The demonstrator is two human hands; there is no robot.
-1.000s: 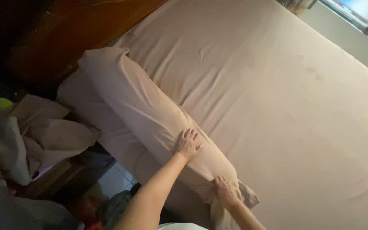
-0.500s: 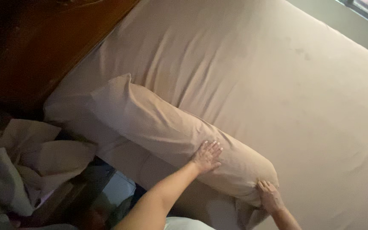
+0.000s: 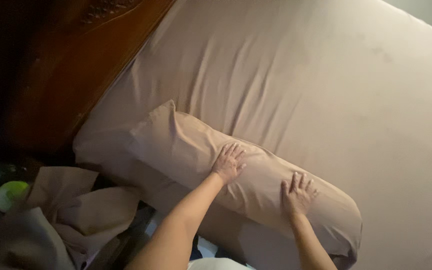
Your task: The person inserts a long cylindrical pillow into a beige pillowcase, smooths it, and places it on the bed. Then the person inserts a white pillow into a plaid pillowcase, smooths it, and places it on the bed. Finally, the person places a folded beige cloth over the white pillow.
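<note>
Since half a second ago, the right hand (image 3: 297, 194) has left the pillow's end and now lies flat on top, fingers spread, beside the left hand (image 3: 228, 164), also open and pressing down. The long tan pillow (image 3: 186, 150) lies along the bed (image 3: 336, 95) edge, near the wooden headboard (image 3: 76, 70).

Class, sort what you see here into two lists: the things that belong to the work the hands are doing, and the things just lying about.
In the work:
- long pillow in a tan case
- left hand, flat on the pillow
- right hand, flat on the pillow
- bed sheet under the pillow

Lying about:
- crumpled tan cloth beside the bed
- green round thing
- wooden headboard
</note>
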